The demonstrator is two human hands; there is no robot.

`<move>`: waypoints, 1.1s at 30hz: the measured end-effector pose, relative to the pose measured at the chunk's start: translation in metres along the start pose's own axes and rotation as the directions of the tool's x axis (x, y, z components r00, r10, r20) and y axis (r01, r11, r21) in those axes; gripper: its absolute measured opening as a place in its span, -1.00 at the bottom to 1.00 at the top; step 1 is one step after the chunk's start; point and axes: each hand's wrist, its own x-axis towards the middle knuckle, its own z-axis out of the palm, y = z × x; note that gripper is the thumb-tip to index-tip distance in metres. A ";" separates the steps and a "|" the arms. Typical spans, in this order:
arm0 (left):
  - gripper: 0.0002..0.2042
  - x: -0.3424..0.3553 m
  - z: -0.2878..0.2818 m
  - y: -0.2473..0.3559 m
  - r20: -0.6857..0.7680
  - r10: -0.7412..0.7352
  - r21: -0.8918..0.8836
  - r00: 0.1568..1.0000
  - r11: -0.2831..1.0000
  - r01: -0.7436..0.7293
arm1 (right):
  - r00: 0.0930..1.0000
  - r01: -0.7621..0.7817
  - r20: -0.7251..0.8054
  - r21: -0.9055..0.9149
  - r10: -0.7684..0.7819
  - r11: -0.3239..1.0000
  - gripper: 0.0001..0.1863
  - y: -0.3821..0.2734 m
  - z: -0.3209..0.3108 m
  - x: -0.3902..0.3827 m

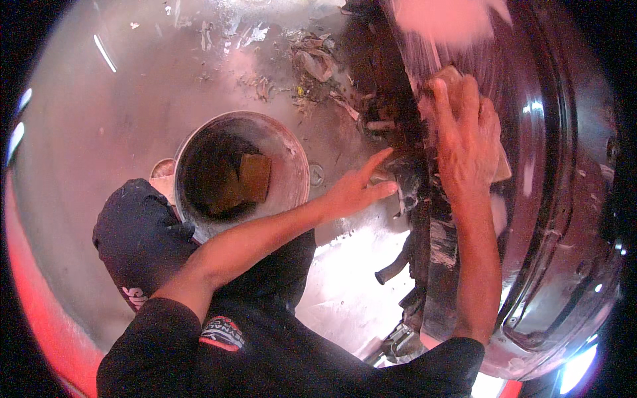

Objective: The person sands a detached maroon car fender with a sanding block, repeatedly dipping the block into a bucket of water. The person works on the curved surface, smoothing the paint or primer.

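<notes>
My right hand (pixel 466 136) lies over a tan sanding block (pixel 502 167), pressing it flat against a dark, dusty car body panel (pixel 524 142). The block's ends show beyond my fingers and beside my wrist; the rest is hidden under the palm. A pale smooth patch (pixel 448 20) covers the panel beyond that hand. My left hand (pixel 361 186) holds nothing, with thumb and index finger stretched apart. It hovers beside the panel's lower edge, near dark exposed parts (pixel 406 179); whether it touches them I cannot tell.
A round bucket (pixel 302 142) stands between my left arm and the panel's far side, with brown flat pieces (pixel 255 178) inside. Crumpled debris (pixel 315 63) litters the grey floor (pixel 133 99). A dark hose end (pixel 391 268) sticks out below the panel.
</notes>
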 end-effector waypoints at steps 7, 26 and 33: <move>-0.27 0.005 -0.002 -0.001 0.039 0.044 -0.070 0.998 0.997 -0.041 | 0.993 0.066 0.099 0.024 -0.068 0.998 -0.35 -0.012 0.001 -0.122; -0.31 0.002 -0.006 0.005 -0.019 -0.008 -0.053 1.000 0.999 0.007 | 0.984 0.151 0.082 0.065 -0.156 0.986 -0.42 -0.001 0.004 -0.056; -0.33 0.002 -0.003 0.018 0.014 -0.094 -0.095 0.995 0.991 0.095 | 1.000 0.027 0.015 -0.035 -0.026 0.999 -0.42 0.010 -0.010 0.007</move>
